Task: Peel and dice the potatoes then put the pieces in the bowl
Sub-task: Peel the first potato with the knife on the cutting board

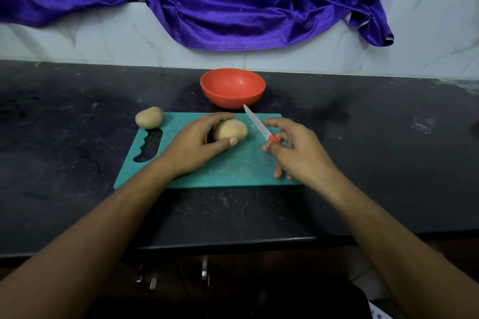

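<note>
A teal cutting board (233, 166) lies on the dark counter. On it sits an unpeeled potato (231, 129), and my left hand (197, 142) grips it with fingers over the top and thumb at its front. My right hand (295, 150) pinches the red handle of a small knife (256, 122) between thumb and fingers; the blade points up and left toward the bowl. A second unpeeled potato (149, 117) rests at the board's far left corner. The orange bowl (232, 87) stands empty just behind the board.
The black counter (77, 137) runs left and right, with its front edge close to me. Behind it rises a white marble wall draped with purple cloth (220, 2). The board has a wavy handle cut-out (149, 145) on its left.
</note>
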{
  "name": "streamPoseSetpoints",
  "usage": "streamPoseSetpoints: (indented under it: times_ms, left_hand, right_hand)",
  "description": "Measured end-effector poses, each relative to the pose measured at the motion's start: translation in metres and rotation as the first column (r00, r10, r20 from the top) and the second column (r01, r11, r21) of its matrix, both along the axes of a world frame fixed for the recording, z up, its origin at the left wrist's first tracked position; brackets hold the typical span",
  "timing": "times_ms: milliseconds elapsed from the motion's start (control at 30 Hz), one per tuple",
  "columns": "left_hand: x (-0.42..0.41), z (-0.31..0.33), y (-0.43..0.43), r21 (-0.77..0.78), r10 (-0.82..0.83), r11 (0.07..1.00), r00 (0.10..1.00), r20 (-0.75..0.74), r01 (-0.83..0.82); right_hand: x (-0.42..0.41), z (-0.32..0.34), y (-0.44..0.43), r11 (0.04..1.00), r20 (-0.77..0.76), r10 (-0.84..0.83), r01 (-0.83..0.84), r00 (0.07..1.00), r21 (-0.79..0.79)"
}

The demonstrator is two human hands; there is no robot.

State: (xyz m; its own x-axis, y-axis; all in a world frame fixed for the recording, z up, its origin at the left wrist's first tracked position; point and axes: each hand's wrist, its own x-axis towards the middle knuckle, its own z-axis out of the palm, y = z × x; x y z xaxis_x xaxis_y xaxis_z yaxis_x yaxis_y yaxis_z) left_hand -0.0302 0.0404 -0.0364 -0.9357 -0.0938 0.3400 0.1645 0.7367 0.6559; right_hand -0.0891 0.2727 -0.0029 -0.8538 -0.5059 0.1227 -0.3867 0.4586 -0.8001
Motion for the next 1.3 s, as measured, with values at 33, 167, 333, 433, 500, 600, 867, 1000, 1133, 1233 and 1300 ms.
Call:
streamPoseSetpoints:
  times_ms: [33,167,333,433,500,600,867,1000,1133,1233,1300]
  left_hand:
    - [0.0,-0.001,0.001,0.014,0.004,1.0,1.0,0.001,-0.004]
    - [0.0,-0.002,0.003,0.062,0.029,0.998,1.0,0.002,-0.029]
    - [0.001,-0.002,0.004,0.022,0.032,0.999,0.999,-0.004,-0.032]
    - [0.002,-0.002,0.004,0.013,0.027,1.0,1.0,-0.005,-0.027]
    - [0.002,-0.002,0.003,0.021,0.024,0.999,1.0,-0.004,-0.024]
    - [0.002,-0.001,0.004,0.039,0.021,0.999,1.0,-0.007,-0.021]
    - [0.003,0.0,0.005,0.067,0.018,0.998,1.0,0.004,-0.018]
    - [0.002,0.0,0.004,0.083,0.02,0.996,1.0,0.011,-0.021]
    - [0.002,0.001,0.004,0.116,0.007,0.993,1.0,0.014,-0.009]
    - [0.003,0.001,0.004,0.158,-0.013,0.987,1.0,0.01,0.011]
    - [0.002,0.001,0.003,0.179,-0.038,0.983,0.999,0.007,0.036]
  right_hand:
    - [-0.001,-0.001,-0.003,1.0,-0.002,-0.002,0.002,1.0,-0.006]
    - [-0.005,-0.01,-0.011,0.998,-0.046,-0.016,0.013,0.999,-0.062]
    - [-0.01,-0.03,-0.018,0.981,-0.082,-0.05,0.034,0.995,-0.193]
    - [-0.01,-0.037,-0.018,0.964,-0.085,-0.067,0.042,0.994,-0.263]
    - [-0.01,-0.039,-0.017,0.961,-0.112,-0.062,0.029,0.992,-0.276]
    - [-0.01,-0.043,-0.018,0.958,-0.129,-0.053,0.015,0.99,-0.285]
    - [-0.014,-0.047,-0.019,0.967,-0.167,-0.044,0.0,0.985,-0.255]
    - [-0.013,-0.046,-0.018,0.967,-0.162,-0.042,0.0,0.986,-0.254]
    - [-0.012,-0.045,-0.018,0.966,-0.156,-0.043,0.001,0.987,-0.258]
    - [-0.012,-0.044,-0.018,0.961,-0.134,-0.052,0.013,0.99,-0.277]
    - [-0.011,-0.043,-0.019,0.953,-0.113,-0.067,0.03,0.991,-0.301]
